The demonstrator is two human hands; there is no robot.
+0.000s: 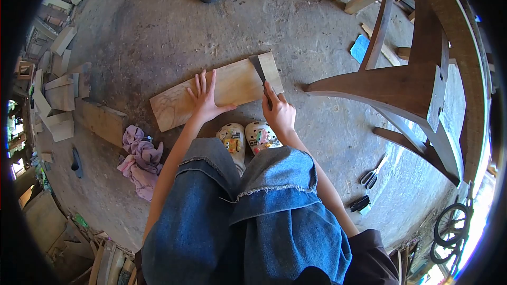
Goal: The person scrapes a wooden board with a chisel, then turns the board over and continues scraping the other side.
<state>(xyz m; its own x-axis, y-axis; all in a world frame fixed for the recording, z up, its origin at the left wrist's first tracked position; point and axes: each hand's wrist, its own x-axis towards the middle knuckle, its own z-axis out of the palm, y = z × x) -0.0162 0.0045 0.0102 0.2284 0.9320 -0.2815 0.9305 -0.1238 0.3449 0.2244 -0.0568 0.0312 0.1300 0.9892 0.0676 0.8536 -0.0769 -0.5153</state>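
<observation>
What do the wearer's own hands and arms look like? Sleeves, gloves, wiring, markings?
Left hand and right hand: both ungloved, five-fingered. Forearms uncovered; no watch, cables or markings visible on them. Dark cloth, apparently a short or pushed-up sleeve, shows by the right arm's near end. Rings or finer details: too small to tell.

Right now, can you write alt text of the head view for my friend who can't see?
A person's left hand rests on a pale brown rectangular wooden board while the right hand holds a dark, flat tool across it. A crumpled pink cloth lies on the grey floor.
</observation>
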